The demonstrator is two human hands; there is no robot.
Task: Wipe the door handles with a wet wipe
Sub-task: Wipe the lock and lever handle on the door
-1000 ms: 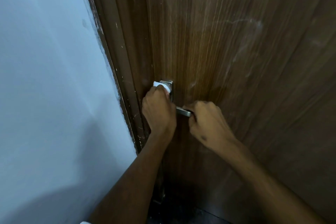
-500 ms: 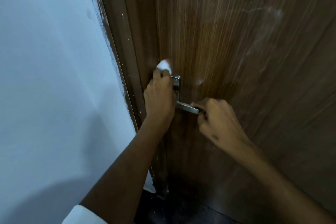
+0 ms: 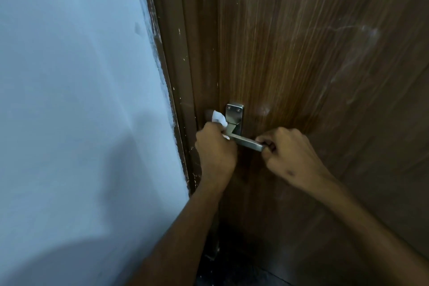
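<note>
Bare forearms rise from the bottom of the frame to the centre, and your two hands meet on the one door handle (image 3: 246,141), a steel lever on a screwed backplate (image 3: 235,115). Your left hand (image 3: 216,148) has its grip closed around the single white wet wipe (image 3: 219,119), bunched at the lever's root just left of the backplate. Your right hand (image 3: 290,155) pinches the lever's free end, steadying it. Judging by this, the wiping step is under way; next, slide the wipe along the lever toward your right hand, then shift that grip away. Behind stand the brown wooden door (image 3: 301,53) and, at left, the pale wall (image 3: 69,76).
</note>
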